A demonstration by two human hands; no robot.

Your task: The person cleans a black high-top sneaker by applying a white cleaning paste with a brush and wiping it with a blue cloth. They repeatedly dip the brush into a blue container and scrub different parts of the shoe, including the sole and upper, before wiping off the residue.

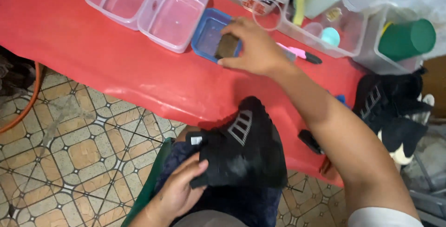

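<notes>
We hold a black shoe (244, 150) with our left hand (179, 191) on our lap, at the near side of the red table (93, 55). The fingers of this hand are closed on the heel part of the shoe, the thumb on top. The shoe shows grey stripes on its side and lies just under the near edge of the table.

Our right hand (253, 46) reaches far over the table to a small blue tray (207, 34). Its fingers are pinched together on a dark brown block (227, 46), which sits at the right side of the tray, touching its rim.

To the left of the blue tray stand two clear plastic boxes (153, 4), side by side. To the right we see a pink-handled tool (299, 54) lying on the table, and further right a green cup (406, 39) inside a clear container. Another black shoe (388, 101) lies at the right end of the table.
</notes>
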